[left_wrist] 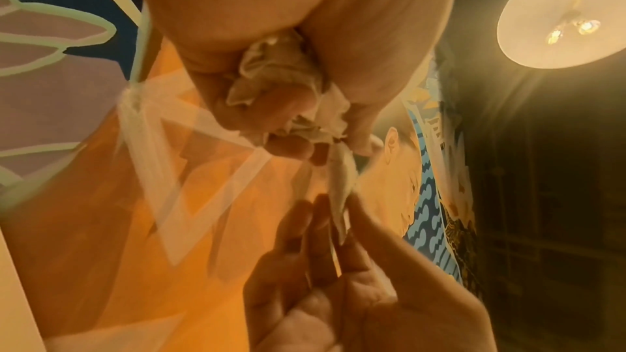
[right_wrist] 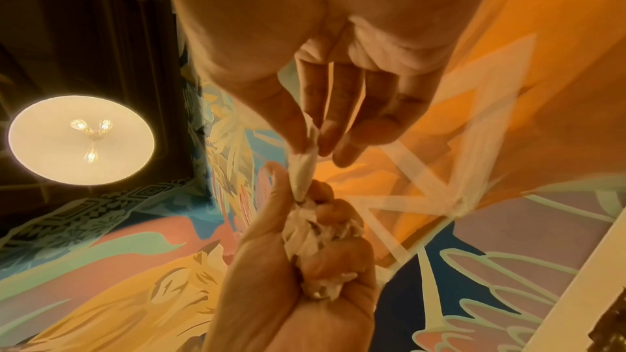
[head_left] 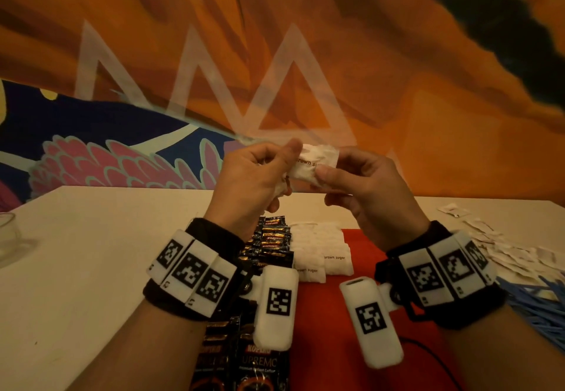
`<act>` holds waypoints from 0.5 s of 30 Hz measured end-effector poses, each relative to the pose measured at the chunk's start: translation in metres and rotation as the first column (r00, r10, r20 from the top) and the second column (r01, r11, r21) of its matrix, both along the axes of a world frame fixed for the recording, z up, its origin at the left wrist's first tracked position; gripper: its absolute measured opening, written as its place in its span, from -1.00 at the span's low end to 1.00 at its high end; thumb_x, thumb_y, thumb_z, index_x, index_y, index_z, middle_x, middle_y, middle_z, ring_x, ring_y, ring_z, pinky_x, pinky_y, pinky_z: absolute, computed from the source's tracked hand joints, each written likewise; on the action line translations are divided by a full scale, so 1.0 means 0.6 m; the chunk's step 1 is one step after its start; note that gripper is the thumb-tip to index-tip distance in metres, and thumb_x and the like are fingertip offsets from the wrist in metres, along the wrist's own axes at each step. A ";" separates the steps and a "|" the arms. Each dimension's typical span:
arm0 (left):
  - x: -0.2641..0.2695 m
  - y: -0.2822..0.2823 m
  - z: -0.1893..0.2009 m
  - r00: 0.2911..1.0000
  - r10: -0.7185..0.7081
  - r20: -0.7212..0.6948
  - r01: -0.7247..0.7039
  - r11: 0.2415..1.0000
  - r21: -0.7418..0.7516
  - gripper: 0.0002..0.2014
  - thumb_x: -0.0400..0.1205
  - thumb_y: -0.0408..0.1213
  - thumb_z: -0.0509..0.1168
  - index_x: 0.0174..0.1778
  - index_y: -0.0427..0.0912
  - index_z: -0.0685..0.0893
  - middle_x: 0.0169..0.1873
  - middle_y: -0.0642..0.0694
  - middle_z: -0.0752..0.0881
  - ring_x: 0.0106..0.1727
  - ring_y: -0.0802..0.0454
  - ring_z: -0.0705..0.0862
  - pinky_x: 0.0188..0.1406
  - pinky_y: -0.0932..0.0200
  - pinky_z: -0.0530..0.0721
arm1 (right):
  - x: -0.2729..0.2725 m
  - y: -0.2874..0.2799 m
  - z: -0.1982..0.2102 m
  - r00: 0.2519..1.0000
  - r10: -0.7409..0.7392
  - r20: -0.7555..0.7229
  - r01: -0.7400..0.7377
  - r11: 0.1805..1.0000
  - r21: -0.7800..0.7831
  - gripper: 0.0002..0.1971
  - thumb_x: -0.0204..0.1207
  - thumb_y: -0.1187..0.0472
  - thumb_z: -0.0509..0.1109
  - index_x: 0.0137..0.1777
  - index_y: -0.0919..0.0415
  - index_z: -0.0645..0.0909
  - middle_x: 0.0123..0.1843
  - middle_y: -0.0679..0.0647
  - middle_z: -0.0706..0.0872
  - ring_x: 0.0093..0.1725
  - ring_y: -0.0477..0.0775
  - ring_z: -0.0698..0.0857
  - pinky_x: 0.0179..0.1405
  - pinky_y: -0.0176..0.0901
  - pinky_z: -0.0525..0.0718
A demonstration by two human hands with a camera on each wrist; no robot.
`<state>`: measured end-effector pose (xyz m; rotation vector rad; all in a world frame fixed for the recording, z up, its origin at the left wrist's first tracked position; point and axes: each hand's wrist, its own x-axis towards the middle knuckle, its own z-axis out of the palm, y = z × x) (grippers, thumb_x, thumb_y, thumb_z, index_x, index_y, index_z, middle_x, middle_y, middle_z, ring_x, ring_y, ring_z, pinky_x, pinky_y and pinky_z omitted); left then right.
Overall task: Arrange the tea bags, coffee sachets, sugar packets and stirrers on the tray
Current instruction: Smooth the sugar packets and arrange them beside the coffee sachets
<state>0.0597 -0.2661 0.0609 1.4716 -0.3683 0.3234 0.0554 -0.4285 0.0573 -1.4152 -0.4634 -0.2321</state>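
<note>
1. Coffee sachets and sugar packets are already laid in rows on the red tray.
2. A bunch of packets is clutched in the left hand; one brown sugar packet, raised above the tray, is pinched by the right hand.
3. Loose packets and blue stirrers remain to be placed.

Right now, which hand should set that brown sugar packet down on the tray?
Right hand, probably. It pinches only the brown sugar packet and is above the red tray beside the sugar rows. The left hand also clutches a bunch of packets.
</note>
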 end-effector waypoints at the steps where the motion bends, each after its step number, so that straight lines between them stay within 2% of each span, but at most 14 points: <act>1: -0.001 0.000 0.000 1.000 0.009 0.015 -0.009 1.000 0.016 -0.67 0.47 0.08 0.39 -0.25 -0.17 0.74 -0.47 -0.14 0.64 -0.43 -0.14 0.51 -0.69 0.21 0.40 | 0.000 0.003 -0.001 1.000 0.005 -0.005 -0.005 1.000 0.018 -0.84 0.39 0.25 0.50 -0.06 0.28 0.71 -0.10 0.23 0.77 -0.15 0.13 0.71 -0.31 -0.20 0.67; 4: -0.001 0.002 0.000 0.997 0.029 0.070 -0.036 0.995 0.095 -0.67 0.51 0.04 0.39 -0.19 -0.20 0.75 -0.47 -0.08 0.66 -0.46 -0.09 0.54 -0.70 0.20 0.44 | 0.004 0.011 -0.006 1.000 -0.006 -0.004 0.007 0.999 0.048 -0.93 0.50 0.38 0.45 -0.04 0.32 0.68 -0.14 0.19 0.78 -0.20 0.06 0.73 -0.29 -0.24 0.72; 7: 0.000 0.005 0.000 0.993 0.053 0.101 -0.073 0.976 0.203 -0.85 0.60 -0.12 0.43 -0.11 -0.13 0.76 -0.43 0.02 0.70 -0.46 0.06 0.62 -0.67 0.22 0.49 | 0.010 0.011 -0.012 0.999 -0.051 0.001 0.051 0.998 0.027 -0.87 0.51 0.47 0.44 -0.04 0.28 0.64 -0.24 0.09 0.77 -0.29 -0.03 0.74 -0.33 -0.21 0.73; 9: -0.001 0.005 -0.002 0.991 0.063 0.116 -0.087 0.974 0.209 -0.92 0.61 -0.19 0.44 -0.11 -0.10 0.78 -0.39 -0.01 0.71 -0.45 0.07 0.62 -0.66 0.21 0.50 | 0.009 0.010 -0.012 0.997 -0.071 -0.022 0.071 0.997 0.022 -0.91 0.52 0.41 0.46 -0.07 0.22 0.66 -0.29 0.03 0.78 -0.33 -0.06 0.73 -0.37 -0.24 0.71; 11: -0.001 0.002 -0.003 0.989 0.077 0.126 -0.100 0.977 0.187 -0.95 0.61 -0.20 0.44 -0.13 -0.07 0.78 -0.34 -0.07 0.72 -0.43 0.00 0.60 -0.65 0.18 0.49 | 0.007 0.010 -0.008 0.995 -0.065 -0.080 0.070 0.996 0.063 -0.96 0.58 0.28 0.43 -0.09 0.20 0.70 -0.24 0.07 0.77 -0.29 -0.03 0.72 -0.42 -0.26 0.69; 13: -0.001 -0.002 -0.004 0.987 0.096 0.131 -0.117 0.980 0.162 -0.97 0.61 -0.19 0.44 -0.12 -0.03 0.77 -0.32 -0.07 0.73 -0.41 -0.03 0.60 -0.65 0.17 0.49 | 0.007 0.010 -0.007 0.992 -0.044 -0.121 0.060 0.990 0.124 -0.86 0.62 0.19 0.37 -0.03 0.24 0.71 -0.18 0.13 0.77 -0.26 0.01 0.73 -0.44 -0.27 0.67; 15: 0.000 -0.003 -0.005 0.984 0.115 0.133 -0.132 0.983 0.125 -0.97 0.62 -0.20 0.43 -0.09 -0.05 0.76 -0.32 -0.08 0.72 -0.41 -0.06 0.59 -0.64 0.16 0.48 | 0.006 0.009 -0.006 0.994 -0.017 -0.111 0.032 0.991 0.131 -0.76 0.52 0.14 0.43 0.06 0.30 0.71 -0.16 0.15 0.81 -0.23 0.03 0.76 -0.39 -0.25 0.69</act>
